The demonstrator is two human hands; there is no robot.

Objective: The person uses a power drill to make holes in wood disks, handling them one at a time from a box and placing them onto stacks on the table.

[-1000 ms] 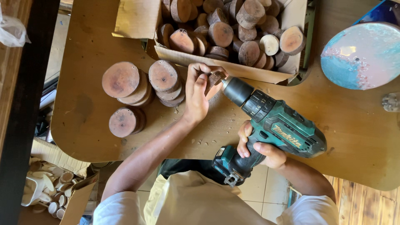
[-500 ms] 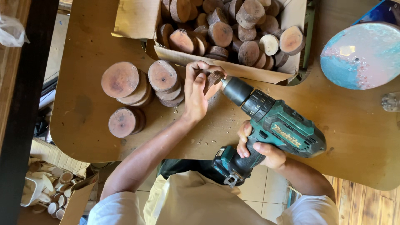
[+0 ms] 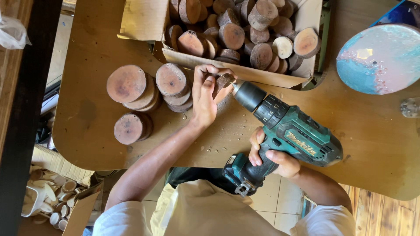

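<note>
drill bit (image 3: 233, 87): hidden | wood slice (image 3: 224, 81): mostly covered by fingers (image 3: 205, 72)

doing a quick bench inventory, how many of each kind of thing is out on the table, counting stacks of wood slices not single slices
stacks of wood slices: 3
cardboard box of wood slices: 1
cordless drill: 1
small wood piece held in the left hand: 1
blue round disc: 1
total: 7

One view only — a head-worn camera looking almost straight down, close above the desk (image 3: 358, 144), the person's arms and apron entering from the bottom edge.
</note>
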